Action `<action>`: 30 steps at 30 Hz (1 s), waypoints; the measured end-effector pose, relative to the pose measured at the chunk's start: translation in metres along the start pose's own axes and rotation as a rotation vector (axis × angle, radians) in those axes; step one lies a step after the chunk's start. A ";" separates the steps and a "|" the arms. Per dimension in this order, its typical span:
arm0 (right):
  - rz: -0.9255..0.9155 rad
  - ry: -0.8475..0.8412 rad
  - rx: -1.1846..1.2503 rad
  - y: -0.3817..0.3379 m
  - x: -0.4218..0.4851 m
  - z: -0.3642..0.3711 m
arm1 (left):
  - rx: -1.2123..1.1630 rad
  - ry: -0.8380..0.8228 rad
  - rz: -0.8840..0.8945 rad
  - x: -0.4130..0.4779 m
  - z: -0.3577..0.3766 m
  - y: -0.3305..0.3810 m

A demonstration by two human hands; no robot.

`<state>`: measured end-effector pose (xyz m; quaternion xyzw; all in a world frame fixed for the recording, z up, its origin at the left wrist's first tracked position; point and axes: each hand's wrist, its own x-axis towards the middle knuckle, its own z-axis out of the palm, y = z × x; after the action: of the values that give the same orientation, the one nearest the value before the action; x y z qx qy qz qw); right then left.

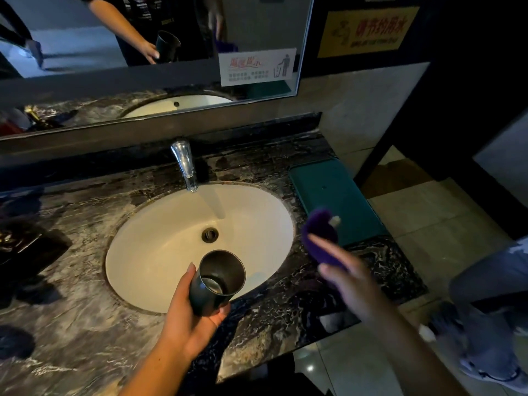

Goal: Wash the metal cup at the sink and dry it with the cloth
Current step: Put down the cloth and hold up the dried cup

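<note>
Purple cloth [319, 234], one; metal cup [220, 281], one, in left hand [187, 320].

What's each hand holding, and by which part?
Left hand grips the metal cup around its lower wall, near the base. Right hand is at the purple cloth, but blur hides whether it has a grip.

"请节约用水" on yellow sign [367, 31]

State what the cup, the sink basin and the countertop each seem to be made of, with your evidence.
Cup: metal, dark dull walls, shiny reflective bottom inside. Sink basin: probably glazed ceramic, smooth glossy white. Countertop: likely polished stone, dark with pale veins; could be imitation.
</note>
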<state>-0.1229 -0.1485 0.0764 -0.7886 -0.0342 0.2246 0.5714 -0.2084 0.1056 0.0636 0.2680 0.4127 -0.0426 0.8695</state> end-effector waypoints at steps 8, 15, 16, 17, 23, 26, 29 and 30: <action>-0.092 -0.296 -1.151 0.112 -0.006 0.102 | -0.031 -0.030 0.006 -0.002 -0.003 -0.005; -0.144 -0.243 -1.253 0.124 -0.022 0.115 | -0.033 -0.007 -0.012 -0.002 -0.009 -0.012; -0.144 -0.262 -1.255 0.126 -0.026 0.116 | -0.037 -0.012 -0.017 -0.003 -0.009 -0.013; -0.166 -0.265 -1.252 0.127 -0.030 0.116 | -0.042 -0.019 -0.022 -0.002 -0.010 -0.013; -0.266 -0.188 -1.225 0.113 -0.007 0.100 | -0.098 -0.070 -0.042 0.004 -0.023 -0.015; -0.253 -0.154 -1.236 0.114 0.017 0.097 | -0.142 -0.114 -0.065 0.005 -0.026 -0.014; -0.232 -0.145 -1.269 0.125 0.022 0.100 | -0.180 -0.145 -0.077 0.003 -0.027 -0.012; -0.241 -0.139 -1.283 0.128 0.021 0.101 | -0.190 -0.153 -0.080 0.002 -0.027 -0.011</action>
<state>-0.1694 -0.0968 -0.0723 -0.9472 -0.2861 0.1445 0.0055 -0.2285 0.1101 0.0433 0.1637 0.3577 -0.0585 0.9175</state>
